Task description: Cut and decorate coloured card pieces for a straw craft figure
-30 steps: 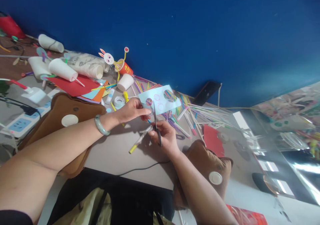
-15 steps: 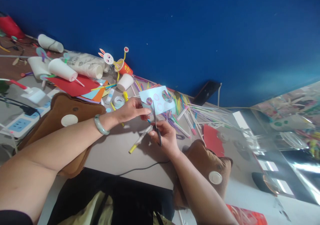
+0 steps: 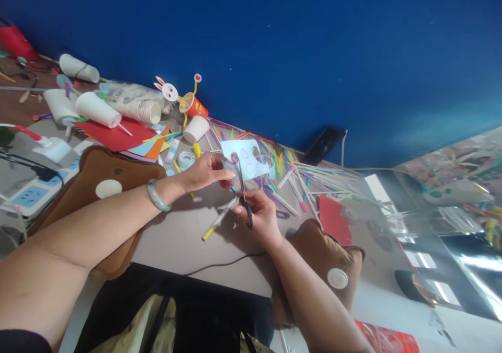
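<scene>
A light blue paper (image 3: 254, 170) with pink circles drawn on it and holes cut in it is pinched at its left side by my left hand (image 3: 212, 171), which wears a bracelet (image 3: 158, 195) at the wrist. My right hand (image 3: 259, 212) grips black-handled scissors (image 3: 242, 181), their blades at the paper near the hole by my left fingertips. A yellow-capped marker (image 3: 214, 226) lies on the table below both hands.
Colourful sticks (image 3: 288, 167) are spread behind the paper. White cups (image 3: 98, 109), red paper (image 3: 127, 134) and a tape roll (image 3: 185, 159) lie to the left. Brown cushions (image 3: 88, 196) flank my arms. A power strip (image 3: 31, 195) is at far left.
The blue paper has turned slightly and its right side has shifted left and tilted. The scissor blades have moved a little against it. Both hands keep nearly the same place.
</scene>
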Motion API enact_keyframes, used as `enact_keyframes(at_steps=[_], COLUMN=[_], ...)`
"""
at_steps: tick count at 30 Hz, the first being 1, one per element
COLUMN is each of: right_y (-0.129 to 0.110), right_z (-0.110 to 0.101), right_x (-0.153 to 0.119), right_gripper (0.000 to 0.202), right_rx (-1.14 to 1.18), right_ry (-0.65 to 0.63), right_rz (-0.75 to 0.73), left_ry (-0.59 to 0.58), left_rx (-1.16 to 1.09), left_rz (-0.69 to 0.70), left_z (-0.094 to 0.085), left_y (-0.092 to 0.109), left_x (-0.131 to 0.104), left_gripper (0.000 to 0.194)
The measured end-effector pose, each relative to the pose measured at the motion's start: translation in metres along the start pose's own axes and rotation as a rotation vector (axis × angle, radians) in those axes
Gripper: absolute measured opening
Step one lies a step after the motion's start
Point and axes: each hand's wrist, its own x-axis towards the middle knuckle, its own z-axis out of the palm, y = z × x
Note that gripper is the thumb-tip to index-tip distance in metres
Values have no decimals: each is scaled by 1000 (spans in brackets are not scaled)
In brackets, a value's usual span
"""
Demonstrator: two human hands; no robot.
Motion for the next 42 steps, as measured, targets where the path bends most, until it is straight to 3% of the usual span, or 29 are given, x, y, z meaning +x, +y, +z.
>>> enact_keyframes(at_steps=[14,42], right_y=[-1,0], right_z=[0,0], right_x=[0,0], right_gripper=[51,52], right_rx=[17,-48], right_ry=[-13,10], right_rz=[7,-5], left_ry=[7,2], left_rx=[-12,-18], left_rz=[-23,60], left_z=[-5,-7], left_y=[-4,-3], left_x=[1,1], left_gripper=[11,15])
